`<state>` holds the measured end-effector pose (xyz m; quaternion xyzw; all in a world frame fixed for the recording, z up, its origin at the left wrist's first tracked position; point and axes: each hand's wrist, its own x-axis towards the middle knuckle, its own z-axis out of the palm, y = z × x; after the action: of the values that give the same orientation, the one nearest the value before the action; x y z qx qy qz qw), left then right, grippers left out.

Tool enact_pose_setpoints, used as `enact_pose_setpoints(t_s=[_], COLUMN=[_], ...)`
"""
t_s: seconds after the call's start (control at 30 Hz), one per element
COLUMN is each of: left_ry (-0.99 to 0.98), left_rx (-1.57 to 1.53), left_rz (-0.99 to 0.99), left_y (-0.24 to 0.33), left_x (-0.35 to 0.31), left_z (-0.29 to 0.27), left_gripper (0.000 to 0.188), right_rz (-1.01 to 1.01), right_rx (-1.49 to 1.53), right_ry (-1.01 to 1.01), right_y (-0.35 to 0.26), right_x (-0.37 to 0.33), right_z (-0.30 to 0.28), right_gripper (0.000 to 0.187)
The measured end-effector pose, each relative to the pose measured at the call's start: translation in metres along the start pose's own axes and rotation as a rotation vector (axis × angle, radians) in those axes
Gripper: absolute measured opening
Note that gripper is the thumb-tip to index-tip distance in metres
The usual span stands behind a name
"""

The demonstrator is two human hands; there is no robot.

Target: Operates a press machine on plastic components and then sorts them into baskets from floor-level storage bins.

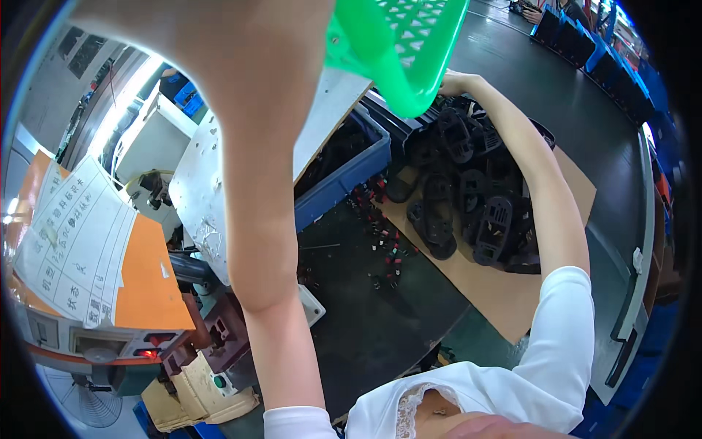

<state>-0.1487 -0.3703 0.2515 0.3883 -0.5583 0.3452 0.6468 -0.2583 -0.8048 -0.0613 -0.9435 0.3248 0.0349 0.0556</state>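
Note:
My left arm is raised very close to the camera, and the blurred skin of what looks like my left hand point(197, 36) fills the upper left. Its fingers are out of the picture, so its grip does not show. Beside it, a bright green plastic basket point(417, 33) with triangular holes is tilted in the air, cut off by the top edge. My right hand point(458, 82) reaches far forward, next to the basket's lower rim, its fingers mostly hidden behind it. Under my right forearm lies a heap of black plastic parts point(494, 227), oval with openings, on a cardboard sheet point(512, 300).
Small black and red pieces point(387, 252) are scattered over the dark worktop point(365, 322). A blue bin point(344, 183) holds dark parts. At the left stands a machine with an orange panel point(153, 285) and a paper form point(69, 241). A dark belt point(578, 95) runs along the right.

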Motion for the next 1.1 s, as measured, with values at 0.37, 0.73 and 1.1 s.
enact_pose_setpoints(t_s=[0.37,0.73,1.1], left_ry=[-0.036,-0.118,-0.137], left_rx=[0.205,0.38,0.44], left_rz=[0.068,0.109,0.182], left_y=[0.005,0.003,-0.033], left_x=[-0.001,-0.013,-0.006], left_z=[-0.013,-0.017,-0.061], left_gripper=[0.03,0.03,0.034], right_rz=[-0.208,0.113,-0.014], right_rx=[0.272,0.161,0.192], right_ry=[-0.126,-0.24,0.372], right_y=[-0.024,-0.072,-0.038], right_x=[-0.039,-0.115,-0.142], right_z=[-0.011,-0.048,-0.112], right_gripper=[0.084,0.058,0.029])
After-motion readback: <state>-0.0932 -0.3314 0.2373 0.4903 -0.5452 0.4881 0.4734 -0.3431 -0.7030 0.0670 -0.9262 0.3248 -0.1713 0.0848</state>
